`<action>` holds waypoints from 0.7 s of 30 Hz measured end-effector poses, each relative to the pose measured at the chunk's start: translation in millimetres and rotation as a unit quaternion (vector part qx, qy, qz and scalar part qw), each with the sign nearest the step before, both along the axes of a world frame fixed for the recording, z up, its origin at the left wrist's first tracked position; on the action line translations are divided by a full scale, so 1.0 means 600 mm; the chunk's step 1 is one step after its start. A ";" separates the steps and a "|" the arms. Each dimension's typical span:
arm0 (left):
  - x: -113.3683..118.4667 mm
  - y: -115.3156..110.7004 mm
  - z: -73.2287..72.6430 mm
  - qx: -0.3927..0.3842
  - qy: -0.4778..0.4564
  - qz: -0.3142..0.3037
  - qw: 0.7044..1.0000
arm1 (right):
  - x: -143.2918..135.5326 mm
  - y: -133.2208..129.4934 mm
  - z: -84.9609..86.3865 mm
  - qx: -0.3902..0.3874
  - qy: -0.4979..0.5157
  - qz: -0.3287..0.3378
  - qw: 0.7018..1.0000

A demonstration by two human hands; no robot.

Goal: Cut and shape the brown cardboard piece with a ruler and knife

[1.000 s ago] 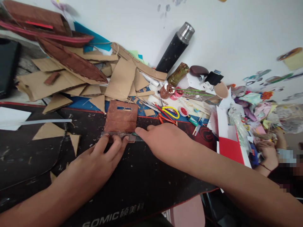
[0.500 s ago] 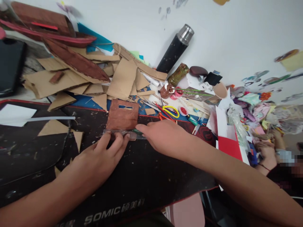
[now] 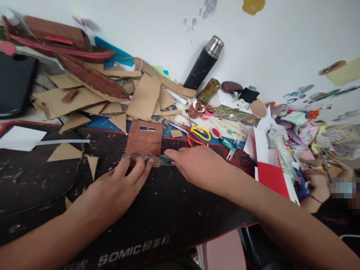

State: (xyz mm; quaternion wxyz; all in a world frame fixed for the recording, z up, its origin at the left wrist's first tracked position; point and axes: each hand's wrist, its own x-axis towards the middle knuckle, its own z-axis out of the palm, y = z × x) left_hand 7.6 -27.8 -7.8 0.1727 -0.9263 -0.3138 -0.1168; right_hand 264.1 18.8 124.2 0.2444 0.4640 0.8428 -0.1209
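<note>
A brown-painted cardboard piece (image 3: 143, 142) with a small rectangular slot near its top lies flat on the black desk mat. Across its near edge lies a clear ruler (image 3: 165, 162). My left hand (image 3: 120, 183) presses the ruler down with spread, bent fingertips. Just beyond the piece's right edge, my right hand (image 3: 197, 165) is closed around a slim green craft knife (image 3: 163, 156). Most of the knife is hidden by the fingers, and its tip sits low beside the ruler.
Cardboard scraps (image 3: 144, 95) and brown model boats (image 3: 92, 77) pile up at the back left. Behind my right hand are yellow-handled scissors (image 3: 201, 133), a paint jar (image 3: 196, 109) and a black thermos (image 3: 204, 62). Another person's hand (image 3: 316, 180) is at far right.
My right hand has slid slightly right, away from the brown piece's edge, with the knife. My left hand stays pressed on the ruler. The whole view has shifted a little.
</note>
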 end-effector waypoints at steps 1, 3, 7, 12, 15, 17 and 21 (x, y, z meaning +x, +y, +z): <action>0.000 0.000 0.000 0.000 0.000 -0.001 1.000 | -0.001 0.000 -0.001 0.000 0.000 0.001 1.000; 0.001 0.000 -0.001 0.002 -0.003 -0.002 1.000 | -0.003 0.000 -0.002 -0.001 -0.001 0.004 1.000; 0.003 0.000 -0.002 -0.002 -0.004 0.002 1.000 | -0.007 0.003 -0.006 -0.007 -0.004 0.006 1.000; 0.001 -0.001 -0.006 -0.011 -0.012 0.003 1.000 | -0.010 0.007 -0.005 -0.012 -0.005 0.003 1.000; -0.001 -0.001 -0.009 -0.021 -0.016 0.004 1.000 | -0.014 0.008 -0.001 -0.017 -0.015 0.002 1.000; -0.002 -0.001 -0.010 -0.025 -0.015 0.001 1.000 | -0.015 0.008 0.002 -0.017 -0.016 0.004 1.000; 0.000 -0.002 -0.009 -0.022 -0.012 -0.003 1.000 | -0.015 0.009 0.007 -0.011 -0.011 0.013 1.000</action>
